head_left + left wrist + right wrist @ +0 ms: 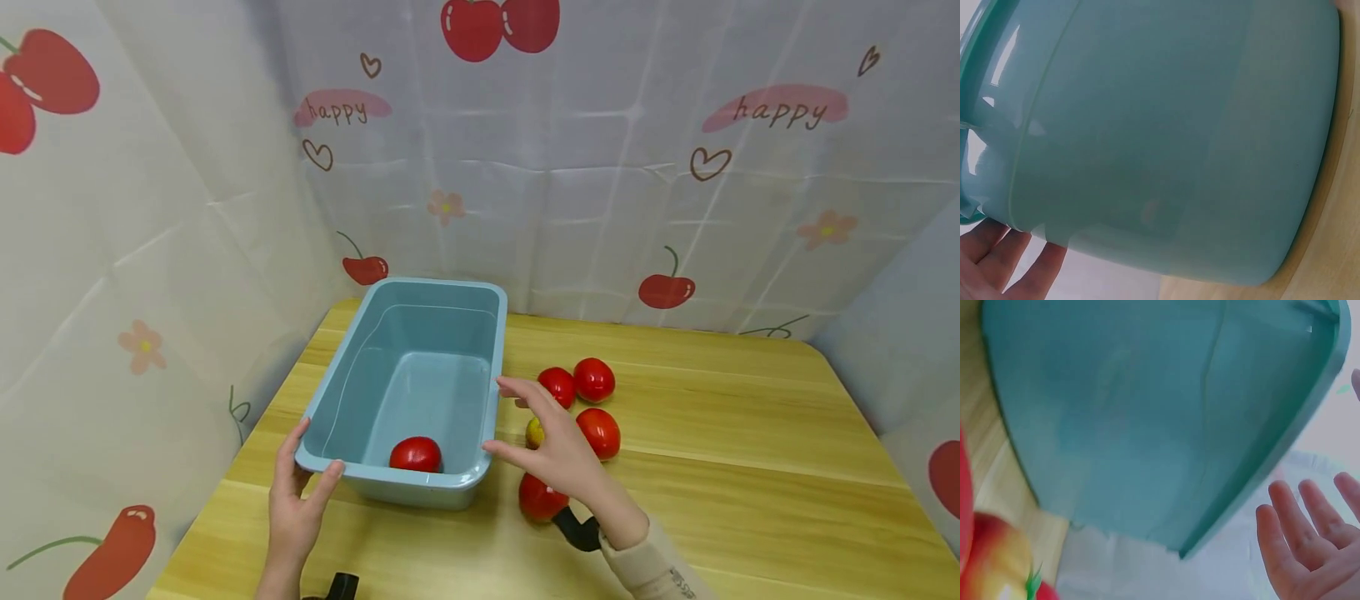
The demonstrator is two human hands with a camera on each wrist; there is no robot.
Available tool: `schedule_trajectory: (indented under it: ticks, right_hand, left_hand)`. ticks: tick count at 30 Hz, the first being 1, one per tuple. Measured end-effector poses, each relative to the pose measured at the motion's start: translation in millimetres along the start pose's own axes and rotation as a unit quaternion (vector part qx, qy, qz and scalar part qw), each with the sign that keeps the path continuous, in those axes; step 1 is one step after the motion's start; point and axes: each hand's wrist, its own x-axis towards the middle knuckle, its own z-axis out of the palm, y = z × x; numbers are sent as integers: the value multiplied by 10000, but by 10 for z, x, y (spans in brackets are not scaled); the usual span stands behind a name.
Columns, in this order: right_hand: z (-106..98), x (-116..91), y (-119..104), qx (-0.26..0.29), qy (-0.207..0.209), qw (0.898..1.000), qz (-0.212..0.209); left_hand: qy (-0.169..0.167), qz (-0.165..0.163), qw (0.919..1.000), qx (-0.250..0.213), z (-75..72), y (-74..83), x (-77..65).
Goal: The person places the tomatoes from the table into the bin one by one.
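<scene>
A light-blue rectangular plastic bin (375,475) stands at the left of the table, with one shiny red fruit (416,454) lying inside at its near end. My left hand (294,508) grips the bin's near left corner, the thumb on top of the near rim. In the left wrist view its fingers (1038,269) reach under the rim. Beside the bin's right rim my right hand (558,446) is spread and holds nothing. The right wrist view shows those fingers (1297,525) apart from the bin. Below and behind this hand lie several red fruits (598,433), partly hidden by it.
A small yellow fruit (534,433) shows among the red ones. The wooden table (735,467) extends to the right. White curtains (570,208) with cherry prints enclose the back and sides, close behind the bin. A black strap piece (577,530) sits at the right wrist.
</scene>
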Motion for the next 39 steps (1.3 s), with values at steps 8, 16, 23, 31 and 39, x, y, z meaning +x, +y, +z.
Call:
schedule_trajectory:
  ticks: [8, 16, 23, 31, 39]
  right_hand:
    - [-290, -67, 245, 8, 477, 9983, 329]
    - [-541, -156, 468, 148, 901, 9931, 730]
    - [-659, -276, 678, 151, 1070, 9883, 1076]
    - [-665, -388, 931, -19, 1030, 9850, 1386]
    - [-624, -546, 1123, 161, 781, 9810, 1769]
  left_hand:
    - [-1, 91, 9998, 154, -6, 13, 16]
    - [24, 33, 9998, 191, -33, 4, 26]
    - [7, -15, 9998, 173, -30, -2, 9]
    - [-4, 119, 9999, 123, -17, 8, -4]
    - [-18, 176, 9998, 56, -4, -3, -9]
